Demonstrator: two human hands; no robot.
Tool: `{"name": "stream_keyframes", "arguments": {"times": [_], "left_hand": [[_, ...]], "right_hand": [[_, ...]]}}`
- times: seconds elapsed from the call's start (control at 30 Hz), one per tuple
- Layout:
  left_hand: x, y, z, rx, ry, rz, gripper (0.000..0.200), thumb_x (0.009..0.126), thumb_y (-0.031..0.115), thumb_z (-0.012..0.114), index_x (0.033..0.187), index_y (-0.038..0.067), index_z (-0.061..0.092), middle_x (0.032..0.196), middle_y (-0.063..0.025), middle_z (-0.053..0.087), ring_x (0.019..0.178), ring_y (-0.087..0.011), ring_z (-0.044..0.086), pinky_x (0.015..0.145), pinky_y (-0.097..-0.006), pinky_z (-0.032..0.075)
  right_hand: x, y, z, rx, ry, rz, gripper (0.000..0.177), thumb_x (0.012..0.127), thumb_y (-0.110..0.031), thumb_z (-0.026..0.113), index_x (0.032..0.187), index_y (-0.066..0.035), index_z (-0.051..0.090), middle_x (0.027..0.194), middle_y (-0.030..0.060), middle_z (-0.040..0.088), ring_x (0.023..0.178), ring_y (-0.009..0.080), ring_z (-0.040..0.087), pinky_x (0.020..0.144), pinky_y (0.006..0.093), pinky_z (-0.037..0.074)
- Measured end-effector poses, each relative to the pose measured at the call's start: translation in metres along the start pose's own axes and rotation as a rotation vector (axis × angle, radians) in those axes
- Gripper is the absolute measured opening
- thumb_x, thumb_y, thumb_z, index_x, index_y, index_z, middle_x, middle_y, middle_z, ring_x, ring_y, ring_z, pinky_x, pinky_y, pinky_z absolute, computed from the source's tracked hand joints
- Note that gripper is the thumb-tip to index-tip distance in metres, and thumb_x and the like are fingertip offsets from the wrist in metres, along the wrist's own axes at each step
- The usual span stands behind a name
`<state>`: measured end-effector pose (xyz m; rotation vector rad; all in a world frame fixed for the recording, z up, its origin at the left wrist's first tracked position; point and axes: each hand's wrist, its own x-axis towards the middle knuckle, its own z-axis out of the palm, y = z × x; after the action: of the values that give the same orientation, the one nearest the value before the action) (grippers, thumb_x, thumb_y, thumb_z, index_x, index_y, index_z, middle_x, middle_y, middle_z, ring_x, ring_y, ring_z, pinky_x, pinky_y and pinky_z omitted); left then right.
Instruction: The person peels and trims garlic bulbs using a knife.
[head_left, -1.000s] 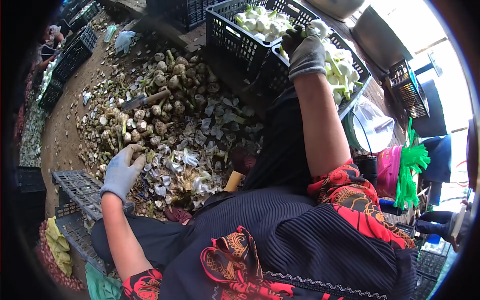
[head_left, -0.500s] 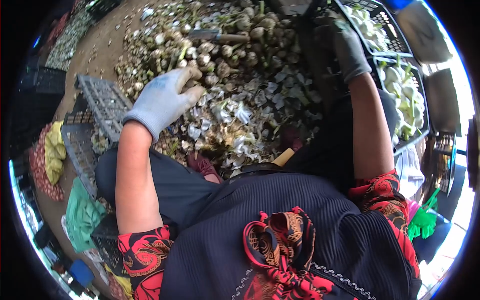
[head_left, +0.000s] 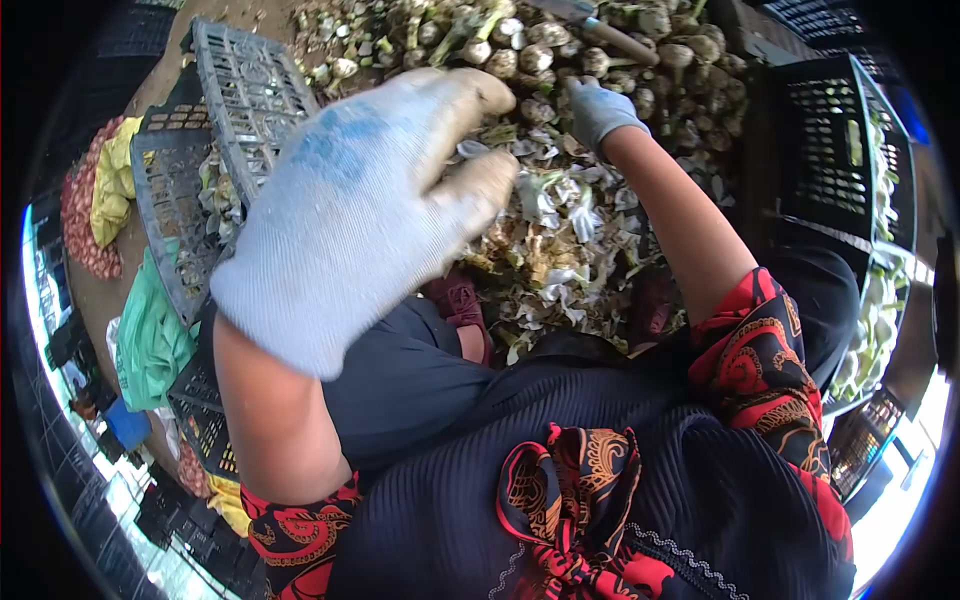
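My left hand point(head_left: 365, 205), in a pale glove with a blue mark, is raised close to the camera, thumb and fingers apart with nothing between them. My right hand point(head_left: 598, 108), also gloved, reaches to the near side of a heap of garlic bulbs point(head_left: 540, 58); its fingertips are partly hidden among them. Beyond it lies a tool with a wooden handle point(head_left: 622, 40) on the bulbs. Loose peels and leaf scraps point(head_left: 560, 230) cover the ground between my feet.
Grey plastic crates point(head_left: 255, 95) stand at the left, near a green bag point(head_left: 150, 345) and a red-and-yellow sack point(head_left: 112, 190). At the right are black crates point(head_left: 825, 140) and white bulbs with stems point(head_left: 868, 335).
My right hand has left the crates at the right and come down to the heap. My left hand has risen nearer the camera. The view has shifted.
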<state>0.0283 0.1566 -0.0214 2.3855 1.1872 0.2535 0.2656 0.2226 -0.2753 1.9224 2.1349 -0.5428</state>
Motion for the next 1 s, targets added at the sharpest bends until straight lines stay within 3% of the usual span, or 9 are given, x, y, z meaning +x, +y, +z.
{"name": "stream_keyframes", "arguments": {"times": [0.27,0.5,0.53,0.6,0.7,0.77,0.8,0.9,1.0], "left_hand": [[-0.001,-0.002,0.019,0.060,-0.017,0.041,0.031,0.086,0.025,0.063,0.108,0.004,0.060,0.095,-0.0162,0.063,0.087,-0.0326,0.065,0.079,-0.0418,0.052],[0.009,-0.005,0.027,-0.143,0.225,-0.105,0.050,0.083,0.040,0.066,0.113,0.000,0.059,0.102,-0.0223,0.064,0.096,-0.0382,0.065,0.086,-0.0449,0.051],[0.012,-0.007,0.024,-0.298,0.132,-0.212,0.057,0.086,0.037,0.071,0.122,-0.003,0.053,0.098,-0.0158,0.068,0.094,-0.0210,0.067,0.081,-0.0312,0.052],[0.021,-0.022,0.041,-0.381,0.239,-0.262,0.061,0.088,0.042,0.070,0.124,-0.004,0.053,0.099,-0.0105,0.069,0.095,-0.0131,0.064,0.081,-0.0253,0.049],[0.020,0.008,0.025,-0.947,0.064,-0.228,0.061,0.091,0.047,0.063,0.129,-0.001,0.056,0.113,-0.0074,0.065,0.107,-0.0146,0.059,0.096,-0.0270,0.042],[0.016,0.025,0.023,-1.134,-0.019,-0.209,0.059,0.093,0.045,0.061,0.130,-0.001,0.056,0.118,-0.0074,0.064,0.110,-0.0161,0.058,0.100,-0.0270,0.041],[0.016,0.029,0.026,-1.191,-0.001,-0.106,0.055,0.093,0.044,0.060,0.127,0.001,0.058,0.116,-0.0075,0.064,0.112,-0.0160,0.058,0.103,-0.0296,0.040],[0.010,0.032,0.032,-1.370,-0.046,-0.127,0.045,0.097,0.042,0.053,0.122,0.006,0.059,0.107,-0.0058,0.066,0.096,-0.0147,0.066,0.088,-0.0349,0.054],[0.007,0.035,0.040,-1.395,-0.095,-0.141,0.051,0.098,0.048,0.050,0.128,0.007,0.055,0.107,-0.0055,0.066,0.086,-0.0142,0.068,0.075,-0.0307,0.057]], "right_hand": [[0.017,0.020,0.034,0.260,0.180,0.030,0.059,0.081,-0.020,0.064,0.136,-0.011,0.045,0.124,0.0256,0.057,0.114,0.0414,0.057,0.093,0.0473,0.049],[-0.031,-0.015,-0.094,0.551,0.184,-0.380,0.064,0.079,-0.037,0.075,0.127,0.002,0.056,0.109,0.0211,0.068,0.101,0.0289,0.066,0.089,0.0368,0.050],[-0.045,-0.019,-0.110,0.666,0.190,-0.458,0.061,0.080,-0.033,0.076,0.126,0.003,0.055,0.107,0.0197,0.068,0.099,0.0257,0.066,0.088,0.0353,0.051],[-0.092,-0.033,-0.148,0.939,0.093,-0.583,0.053,0.083,-0.021,0.076,0.125,0.004,0.055,0.103,0.0147,0.069,0.094,0.0194,0.065,0.084,0.0319,0.051],[-0.151,-0.046,-0.183,0.940,0.043,-0.561,0.052,0.083,-0.024,0.077,0.123,0.002,0.056,0.103,0.0138,0.068,0.092,0.0218,0.066,0.082,0.0327,0.052],[-0.173,-0.047,-0.179,0.768,0.416,-0.650,0.057,0.082,-0.028,0.078,0.124,0.002,0.055,0.104,0.0147,0.067,0.091,0.0228,0.066,0.080,0.0335,0.053],[-0.189,-0.044,-0.182,0.689,0.431,-0.565,0.074,0.084,-0.041,0.076,0.134,0.004,0.047,0.116,0.0145,0.064,0.105,0.0199,0.062,0.094,0.0335,0.048],[-0.220,-0.035,-0.170,0.831,0.382,-0.408,0.056,0.088,-0.034,0.073,0.124,0.004,0.052,0.104,0.0112,0.066,0.095,0.0153,0.064,0.083,0.0291,0.051],[-0.227,-0.034,-0.165,0.526,0.514,-0.445,0.035,0.086,-0.035,0.071,0.097,-0.003,0.061,0.087,0.0178,0.063,0.083,0.0359,0.063,0.071,0.0426,0.050]]}}
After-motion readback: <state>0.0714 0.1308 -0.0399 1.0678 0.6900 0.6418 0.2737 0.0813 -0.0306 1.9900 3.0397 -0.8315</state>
